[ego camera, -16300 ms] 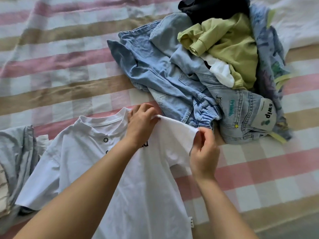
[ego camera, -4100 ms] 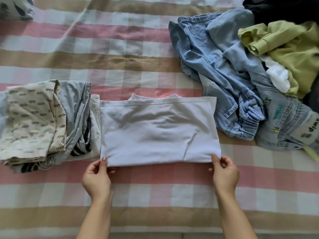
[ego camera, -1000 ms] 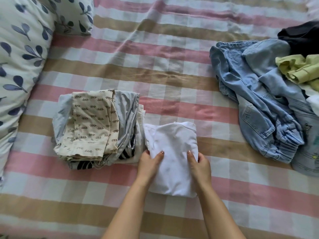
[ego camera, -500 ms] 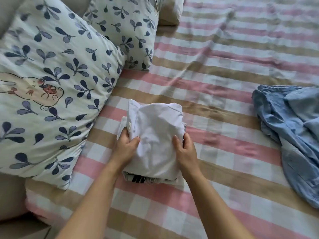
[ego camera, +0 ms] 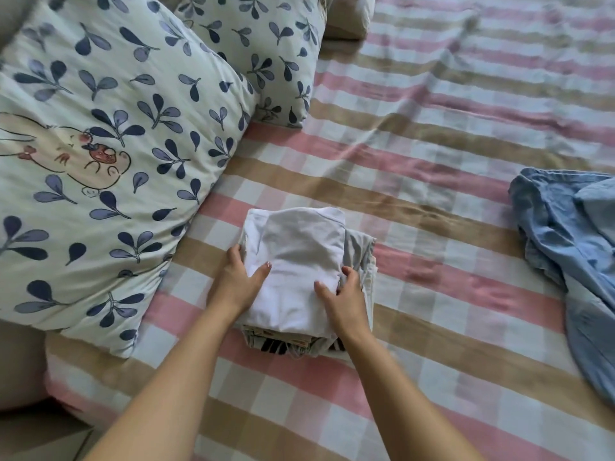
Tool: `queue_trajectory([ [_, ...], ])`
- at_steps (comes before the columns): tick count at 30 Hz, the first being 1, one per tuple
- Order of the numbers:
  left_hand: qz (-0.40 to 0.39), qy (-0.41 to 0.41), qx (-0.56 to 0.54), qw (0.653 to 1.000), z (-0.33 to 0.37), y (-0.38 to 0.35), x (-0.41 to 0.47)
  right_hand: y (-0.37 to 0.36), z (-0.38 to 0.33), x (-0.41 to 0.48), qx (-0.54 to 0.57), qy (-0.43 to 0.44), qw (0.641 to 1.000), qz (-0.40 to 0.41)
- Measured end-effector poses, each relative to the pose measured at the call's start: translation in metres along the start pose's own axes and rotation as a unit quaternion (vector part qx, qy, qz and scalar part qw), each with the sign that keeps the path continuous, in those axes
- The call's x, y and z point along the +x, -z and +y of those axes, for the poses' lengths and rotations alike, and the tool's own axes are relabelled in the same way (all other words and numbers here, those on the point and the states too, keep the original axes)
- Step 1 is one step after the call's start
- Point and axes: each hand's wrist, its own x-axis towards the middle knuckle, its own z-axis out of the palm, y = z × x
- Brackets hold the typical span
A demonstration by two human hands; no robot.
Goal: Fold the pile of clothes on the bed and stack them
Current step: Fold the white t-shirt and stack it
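Stack [ego camera: 283, 342] w/ folded white T-shirt [ego camera: 299, 261] on top, gripped at both sides.
Hands: left hand [ego camera: 238, 282] and right hand [ego camera: 344, 299] each lie thumb-on-top, fingers curled over a side edge of the shirt; whether they reach lower layers can't be told. Stack sits on checked bed sheet [ego camera: 432, 161] just beside leaf-print pillow [ego camera: 100, 161], long axis running away from the person, directly ahead btwn the forearms. Unfolded denim garment [ego camera: 565, 247] lies well apart to the right, at frame edge; right hand is nearer, so next pick-up prob. means a rightward reach.
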Motion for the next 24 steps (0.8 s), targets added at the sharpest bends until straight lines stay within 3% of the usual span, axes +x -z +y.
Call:
queue_trajectory([
  [4, -0.013, 0.051, 0.113, 0.992, -0.008, 0.001, -0.012, 0.006, 0.01, -0.009, -0.052, -0.023, 0.998, -0.035],
  [6, 0.042, 0.036, 0.186, 0.981, -0.004, -0.001, -0.018, 0.007, 0.009, -0.01, -0.163, 0.005, 0.987, -0.009],
  [9, 0.153, -0.224, 0.214, 0.938, 0.009, -0.016, -0.021, 0.004, -0.001, -0.009, -0.298, 0.215, 0.924, 0.103],
  [11, 0.124, -0.32, 0.21, 0.915, 0.019, -0.031, -0.013, -0.008, -0.006, 0.003, -0.352, 0.325, 0.87, 0.115],
  [13, 0.065, -0.288, 0.2, 0.934, 0.021, -0.044, 0.005, -0.017, -0.01, 0.021, -0.41, 0.318, 0.853, 0.049],
  [15, 0.032, -0.234, 0.219, 0.947, 0.01, -0.055, 0.025, -0.021, 0.0, 0.04, -0.446, 0.254, 0.858, -0.012],
  [19, 0.008, -0.222, 0.272, 0.936, -0.001, -0.07, 0.04, -0.016, 0.016, 0.056, -0.479, 0.232, 0.846, -0.042],
  [22, 0.007, -0.206, 0.281, 0.937, 0.013, -0.067, 0.034, -0.009, 0.007, 0.054, -0.461, 0.208, 0.859, -0.077],
  [24, 0.034, -0.214, 0.227, 0.95, 0.038, -0.057, 0.017, 0.006, -0.002, 0.046, -0.42, 0.218, 0.879, -0.068],
])
